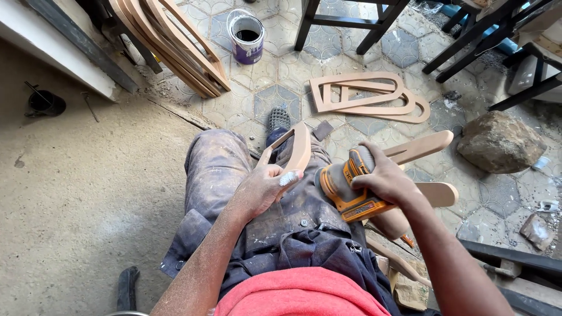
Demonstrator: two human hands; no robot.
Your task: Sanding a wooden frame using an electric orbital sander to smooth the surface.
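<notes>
A curved tan wooden frame piece (300, 146) rests across my lap, and my left hand (266, 184) grips its near edge, thumb up along the wood. My right hand (383, 178) holds an orange and grey power sander (345, 187), its round pad turned toward the wooden piece and close to it. Both forearms and my dark trousers are dusted with fine white sawdust. More rounded wooden parts (418, 149) stick out to the right behind the sander.
Several flat wooden frame cut-outs (366, 96) lie on the tiled floor ahead. More frames (175, 44) lean at the upper left beside a paint can (246, 37). A large rock (500, 143) sits right. Dark chair legs (374, 23) stand at the top.
</notes>
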